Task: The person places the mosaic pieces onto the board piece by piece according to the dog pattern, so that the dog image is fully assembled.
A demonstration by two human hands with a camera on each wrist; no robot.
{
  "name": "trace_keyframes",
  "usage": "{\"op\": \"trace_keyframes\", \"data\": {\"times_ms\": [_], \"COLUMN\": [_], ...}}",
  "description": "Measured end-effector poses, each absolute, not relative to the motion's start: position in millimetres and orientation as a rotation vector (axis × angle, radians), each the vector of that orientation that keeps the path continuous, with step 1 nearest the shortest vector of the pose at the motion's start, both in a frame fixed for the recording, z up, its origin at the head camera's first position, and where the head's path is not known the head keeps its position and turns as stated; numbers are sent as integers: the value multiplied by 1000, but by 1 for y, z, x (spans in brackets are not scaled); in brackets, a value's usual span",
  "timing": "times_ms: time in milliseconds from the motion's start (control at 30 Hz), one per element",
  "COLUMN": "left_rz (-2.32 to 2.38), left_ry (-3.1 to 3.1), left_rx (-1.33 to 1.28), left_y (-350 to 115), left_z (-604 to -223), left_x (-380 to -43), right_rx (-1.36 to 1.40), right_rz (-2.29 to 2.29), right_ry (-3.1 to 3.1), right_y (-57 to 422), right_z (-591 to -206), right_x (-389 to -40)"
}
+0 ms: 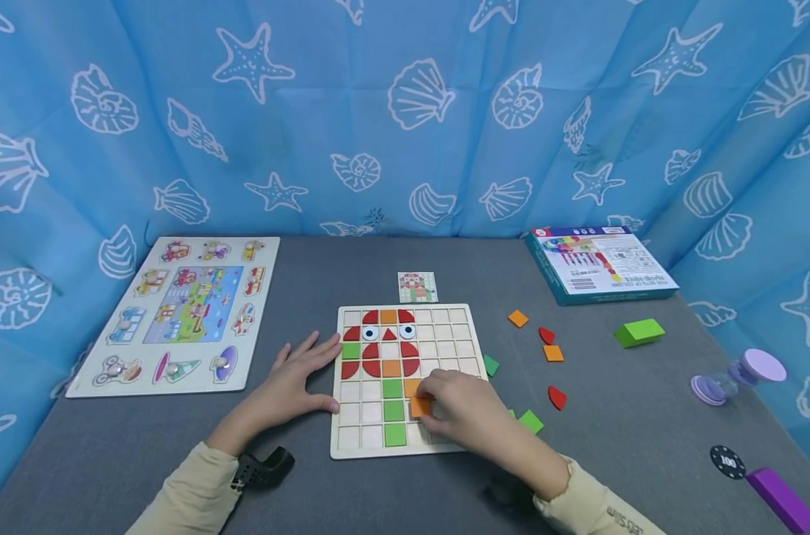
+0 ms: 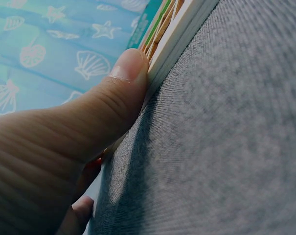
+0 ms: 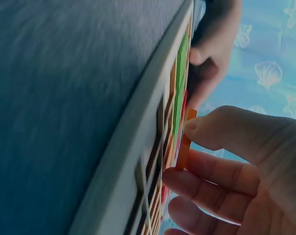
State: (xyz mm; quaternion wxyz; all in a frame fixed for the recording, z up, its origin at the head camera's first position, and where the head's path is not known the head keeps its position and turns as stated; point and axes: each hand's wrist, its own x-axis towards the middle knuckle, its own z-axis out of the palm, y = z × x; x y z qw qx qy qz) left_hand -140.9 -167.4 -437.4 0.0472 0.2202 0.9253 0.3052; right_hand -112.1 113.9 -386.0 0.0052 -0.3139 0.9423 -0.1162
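A wooden grid board point(image 1: 360, 444) lies on the cloth, partly filled with red, orange and green pieces and two eye pieces. Between thumb and fingers my right hand point(image 1: 464, 405) pinches an orange square tile point(image 1: 420, 406), just right of the green column point(image 1: 394, 410). In the right wrist view that orange tile point(image 3: 185, 144) is tilted on edge over the grid. My left hand point(image 1: 305, 371) touches the board's left edge, fingers spread, its thumb point(image 2: 123, 83) against the wooden side. Above the board lies a small pattern card point(image 1: 417, 287). Part of the grid is hidden under my right hand.
Right of the board lie loose tiles, among them orange squares point(image 1: 553, 353), red pieces point(image 1: 556, 397) and a green square point(image 1: 530, 422). A picture puzzle point(image 1: 258, 256) is at left. A flat box point(image 1: 612, 267), green block point(image 1: 639, 332), purple block point(image 1: 782, 499) and hourglass-like toy point(image 1: 733, 375) stand right.
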Motion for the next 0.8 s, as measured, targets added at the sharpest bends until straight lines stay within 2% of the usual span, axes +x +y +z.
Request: {"op": "trace_keyframes", "data": {"times_ms": [800], "left_rz": [932], "left_ry": [2826], "left_rx": [694], "left_y": [-168], "left_z": [-436], "left_x": [-141], "right_rx": [-1023], "right_rz": [-253], "right_ry": [3028], "right_y": [102], "right_z": [-394], "right_x": [-109]}}
